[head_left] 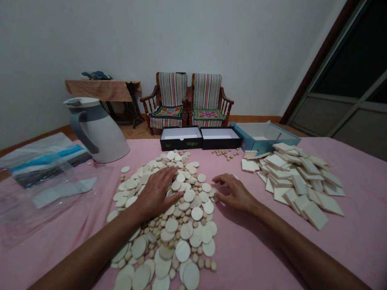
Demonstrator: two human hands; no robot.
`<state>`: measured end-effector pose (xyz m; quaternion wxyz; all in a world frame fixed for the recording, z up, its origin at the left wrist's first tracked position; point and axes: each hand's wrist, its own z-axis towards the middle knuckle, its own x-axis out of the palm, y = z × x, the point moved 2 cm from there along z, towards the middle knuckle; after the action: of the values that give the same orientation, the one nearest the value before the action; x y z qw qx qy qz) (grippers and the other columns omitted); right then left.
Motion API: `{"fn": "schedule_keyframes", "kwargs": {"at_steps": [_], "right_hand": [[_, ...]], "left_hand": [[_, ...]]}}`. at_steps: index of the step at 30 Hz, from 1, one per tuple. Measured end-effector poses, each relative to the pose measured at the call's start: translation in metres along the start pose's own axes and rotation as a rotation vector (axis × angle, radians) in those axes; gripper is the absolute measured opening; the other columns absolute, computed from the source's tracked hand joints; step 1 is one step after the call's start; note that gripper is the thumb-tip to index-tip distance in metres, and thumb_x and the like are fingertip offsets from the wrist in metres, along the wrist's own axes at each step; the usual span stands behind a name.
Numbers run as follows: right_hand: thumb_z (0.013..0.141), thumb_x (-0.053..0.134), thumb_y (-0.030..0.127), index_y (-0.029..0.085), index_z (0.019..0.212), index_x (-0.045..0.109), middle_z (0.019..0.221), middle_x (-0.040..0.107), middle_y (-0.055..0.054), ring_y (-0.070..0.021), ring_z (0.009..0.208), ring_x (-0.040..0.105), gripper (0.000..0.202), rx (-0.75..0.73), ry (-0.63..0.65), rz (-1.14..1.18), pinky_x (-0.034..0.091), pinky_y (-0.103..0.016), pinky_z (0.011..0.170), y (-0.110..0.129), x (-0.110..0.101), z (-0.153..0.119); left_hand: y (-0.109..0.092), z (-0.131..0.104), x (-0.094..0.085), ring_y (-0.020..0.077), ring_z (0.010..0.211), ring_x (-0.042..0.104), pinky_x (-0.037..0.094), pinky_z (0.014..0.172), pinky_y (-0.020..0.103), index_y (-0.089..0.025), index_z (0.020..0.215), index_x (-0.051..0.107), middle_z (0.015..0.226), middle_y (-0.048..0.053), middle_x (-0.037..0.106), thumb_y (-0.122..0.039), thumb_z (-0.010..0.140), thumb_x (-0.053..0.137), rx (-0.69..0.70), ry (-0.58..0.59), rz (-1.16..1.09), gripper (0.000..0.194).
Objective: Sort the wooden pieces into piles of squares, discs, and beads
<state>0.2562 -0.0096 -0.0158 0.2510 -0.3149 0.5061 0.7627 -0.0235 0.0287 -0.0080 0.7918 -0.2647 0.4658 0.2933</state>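
L hand (160, 193), palm down, is over the upper-middle part of the disc pile (197, 213), centre of frame; its grip is wide, thumb well off the fingers, but palm hidden, so can't tell if it presses on any discs. R hand (234, 193), just R of centre, has fingers loosely bent & a gap to the thumb, nothing visibly held; its fingertips point L at the pile's R edge, thumb tip v. near the outer discs, contact unclear. So pile = under L hand, to the L of R hand; L is the nearer. Pile's long axis runs bottom edge to approx. mid-frame, between the forearms; single discs are round, no long axis. Beads (154, 227) lie mixed in w/ the discs, mostly below L hand in frame. Further out: squares (302, 173) in a heap at R, well apart from R hand; black boxes (181, 141) above the pile, blue box (266, 143) to their R; jug (102, 133) upper L, all on pink cloth (236, 249).
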Motion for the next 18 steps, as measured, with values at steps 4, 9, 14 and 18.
{"fn": "schedule_keyframes", "kwargs": {"at_steps": [4, 9, 14, 18], "right_hand": [[0.072, 0.06, 0.016, 0.021, 0.097, 0.062, 0.09, 0.063, -0.005, -0.0199, 0.083, 0.052, 0.025, 0.077, -0.006, 0.026, 0.041, -0.032, 0.073, 0.018, 0.014, -0.006], [0.073, 0.057, 0.015, 0.021, 0.094, 0.062, 0.085, 0.063, -0.004, -0.0188, 0.079, 0.052, 0.022, 0.088, -0.029, 0.03, 0.039, -0.03, 0.068, 0.018, 0.017, -0.007], [0.071, 0.058, 0.017, 0.019, 0.1, 0.061, 0.092, 0.064, -0.007, -0.0224, 0.086, 0.055, 0.029, 0.073, -0.099, -0.113, 0.042, -0.035, 0.078, -0.011, -0.004, 0.002], [0.074, 0.058, 0.022, 0.018, 0.103, 0.062, 0.1, 0.064, -0.011, -0.0278, 0.098, 0.055, 0.029, 0.108, -0.297, -0.266, 0.041, -0.043, 0.087, -0.032, -0.02, 0.007]], "left_hand": [[0.001, -0.001, 0.001, 0.033, 0.131, 0.044, 0.038, 0.106, 0.052, -0.02, 0.144, 0.034, 0.143, 0.016, 0.048, -0.05, 0.086, 0.059, 0.012, -0.014, 0.011, 0.07], [0.003, -0.002, 0.002, 0.0324, 0.132, 0.043, 0.038, 0.107, 0.052, -0.02, 0.145, 0.031, 0.144, 0.015, 0.047, -0.052, 0.088, 0.056, 0.025, -0.018, 0.026, 0.07], [0.001, -0.001, 0.0, 0.0327, 0.131, 0.044, 0.038, 0.107, 0.051, -0.018, 0.143, 0.034, 0.142, 0.017, 0.048, -0.052, 0.088, 0.057, 0.022, -0.014, 0.019, 0.069], [0.0, 0.0, -0.001, 0.0338, 0.131, 0.045, 0.039, 0.106, 0.053, -0.018, 0.143, 0.036, 0.141, 0.017, 0.049, -0.052, 0.087, 0.057, 0.007, -0.01, 0.001, 0.069]]}}
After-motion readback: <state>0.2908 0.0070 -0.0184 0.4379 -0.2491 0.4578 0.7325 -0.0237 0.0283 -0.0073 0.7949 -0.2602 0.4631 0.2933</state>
